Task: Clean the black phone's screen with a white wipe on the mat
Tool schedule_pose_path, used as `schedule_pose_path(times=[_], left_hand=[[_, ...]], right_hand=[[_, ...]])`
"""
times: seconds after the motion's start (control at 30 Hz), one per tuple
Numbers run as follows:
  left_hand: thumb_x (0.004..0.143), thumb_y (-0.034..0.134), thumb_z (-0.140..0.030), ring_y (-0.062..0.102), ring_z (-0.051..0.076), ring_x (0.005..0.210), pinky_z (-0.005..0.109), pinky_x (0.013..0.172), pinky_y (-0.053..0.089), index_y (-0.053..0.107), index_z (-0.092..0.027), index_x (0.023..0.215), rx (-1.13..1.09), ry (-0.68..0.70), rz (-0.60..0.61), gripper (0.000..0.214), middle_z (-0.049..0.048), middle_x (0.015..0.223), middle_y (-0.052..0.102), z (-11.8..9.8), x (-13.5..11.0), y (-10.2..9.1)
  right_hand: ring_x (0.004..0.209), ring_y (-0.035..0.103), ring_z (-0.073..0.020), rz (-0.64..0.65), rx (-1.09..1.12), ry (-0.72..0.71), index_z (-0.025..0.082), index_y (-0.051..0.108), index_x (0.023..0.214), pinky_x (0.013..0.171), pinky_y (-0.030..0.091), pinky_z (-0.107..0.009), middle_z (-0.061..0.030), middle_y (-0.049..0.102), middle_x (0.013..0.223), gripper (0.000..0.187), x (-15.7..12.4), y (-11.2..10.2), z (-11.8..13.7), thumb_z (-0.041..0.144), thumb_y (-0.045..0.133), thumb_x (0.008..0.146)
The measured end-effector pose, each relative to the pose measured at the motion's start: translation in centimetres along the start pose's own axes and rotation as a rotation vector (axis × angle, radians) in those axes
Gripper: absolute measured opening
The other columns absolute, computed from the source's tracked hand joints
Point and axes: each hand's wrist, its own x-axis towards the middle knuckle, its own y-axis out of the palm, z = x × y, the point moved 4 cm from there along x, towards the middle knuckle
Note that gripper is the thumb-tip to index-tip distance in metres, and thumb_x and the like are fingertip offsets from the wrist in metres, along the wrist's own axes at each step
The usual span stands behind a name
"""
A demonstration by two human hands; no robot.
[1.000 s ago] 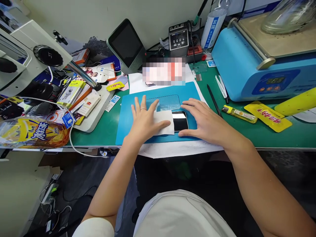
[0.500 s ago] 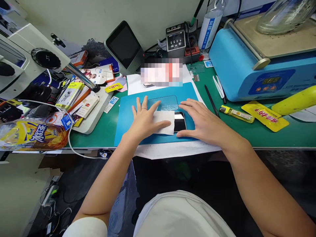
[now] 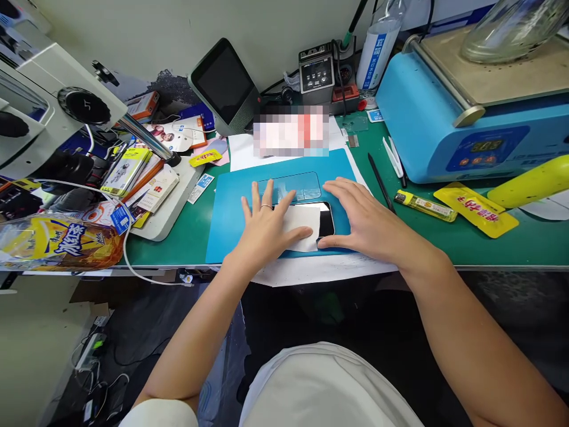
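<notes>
A phone (image 3: 326, 222) with a dark screen lies on a blue mat (image 3: 231, 201), mostly covered by a white wipe (image 3: 306, 222). My left hand (image 3: 271, 222) rests on the wipe, fingers spread and thumb lying flat across it. At the phone's right end is my right hand (image 3: 355, 216), its thumb by the lower corner and its fingers apart near the upper one; nothing is gripped in it. Just beyond the phone lies a clear screen protector (image 3: 306, 185) with a dark outline, partly behind my left fingers.
Right of the mat lie a black pen (image 3: 380, 181), white tweezers (image 3: 393, 157), a yellow-labelled tube (image 3: 424, 206) and a blue heating machine (image 3: 444, 136). A microscope (image 3: 66, 107), piled boxes (image 3: 128, 169) and a drink bottle (image 3: 62, 242) crowd the left. A grey-framed screen (image 3: 226, 83) stands behind.
My left hand has slid slightly right and toward me, carrying the wipe along the phone. More of the phone's upper edge shows. My right hand has stayed almost in place.
</notes>
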Motion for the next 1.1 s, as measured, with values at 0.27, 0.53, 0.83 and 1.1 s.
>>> schedule_pose_path(times=[0.27,0.53,0.83,1.1], left_hand=[[0.091,0.071,-0.062,-0.012,0.044,0.161,0.07,0.126,-0.001,0.04,-0.026,0.161,0.045,0.031,-0.028,0.085,0.0162,0.177,0.008,-2.5,1.0,0.7],[0.093,0.066,-0.066,-0.012,0.043,0.161,0.069,0.126,-0.002,0.038,-0.026,0.162,0.032,0.049,-0.039,0.085,0.015,0.177,0.007,-2.0,0.1,1.0],[0.088,0.063,-0.077,-0.018,0.045,0.158,0.072,0.123,-0.001,0.034,-0.038,0.164,-0.011,-0.202,-0.057,0.09,0.0088,0.178,-0.001,7.5,-3.7,-1.2],[0.09,0.067,-0.067,-0.015,0.042,0.158,0.07,0.124,0.003,0.025,-0.038,0.167,-0.123,-0.231,-0.007,0.092,0.0104,0.177,-0.001,8.7,-3.2,-1.6]], right_hand=[[0.156,0.029,-0.0451,0.009,0.029,-0.004,0.011,0.035,0.161,0.124,0.033,-0.064,-0.0247,0.039,0.165,0.118,0.2,0.1,0.2,0.086,0.065,0.074],[0.158,0.026,-0.0448,0.015,0.036,0.004,0.015,0.029,0.163,0.124,0.031,-0.065,-0.0237,0.035,0.168,0.123,0.2,0.0,0.2,0.089,0.064,0.072],[0.157,0.027,-0.0463,0.034,0.0,0.004,0.018,0.032,0.163,0.122,0.034,-0.066,-0.0206,0.036,0.168,0.117,0.3,0.0,0.1,0.086,0.066,0.073],[0.155,0.031,-0.0462,0.021,-0.016,-0.008,0.017,0.034,0.162,0.122,0.036,-0.064,-0.0204,0.04,0.166,0.113,0.2,0.1,0.0,0.086,0.062,0.077]])
